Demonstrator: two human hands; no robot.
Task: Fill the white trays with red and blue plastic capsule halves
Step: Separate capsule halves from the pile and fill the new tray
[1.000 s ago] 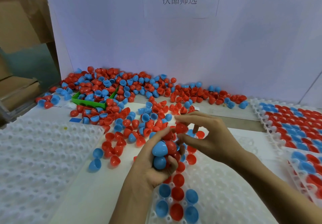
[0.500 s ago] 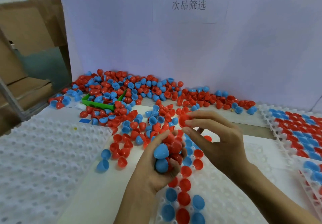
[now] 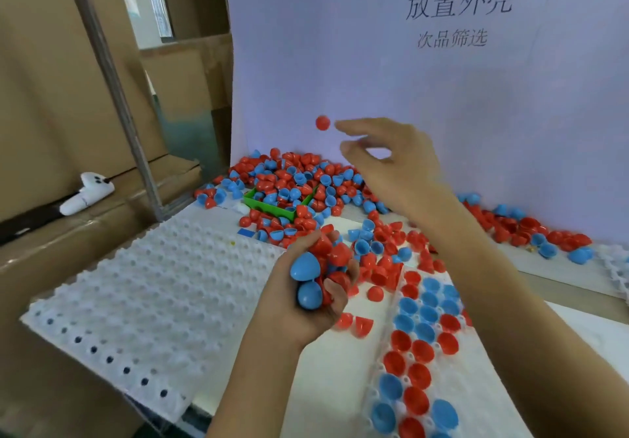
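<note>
My left hand [image 3: 308, 296] is closed around a handful of red and blue capsule halves [image 3: 320, 267], held above the table between two white trays. My right hand [image 3: 394, 161] is raised over the loose pile, fingers apart and holding nothing. A single red half [image 3: 322, 122] hangs in the air just left of its fingertips. Below my right forearm lies a white tray [image 3: 483, 390] with red and blue halves seated in its left columns. A second white tray [image 3: 143, 294] at the left has nothing in its pockets.
A big pile of red and blue halves [image 3: 306, 178] lies against the white back wall, around a small green bin [image 3: 272, 204]. Cardboard boxes [image 3: 54, 97] and a metal post [image 3: 115, 83] stand at the left, with a white device [image 3: 86, 192] on a box. Another tray's edge [image 3: 617, 267] shows at far right.
My right hand has lifted up from my left hand and let go of the red half, which now flies leftward. The camera has swung to the left.
</note>
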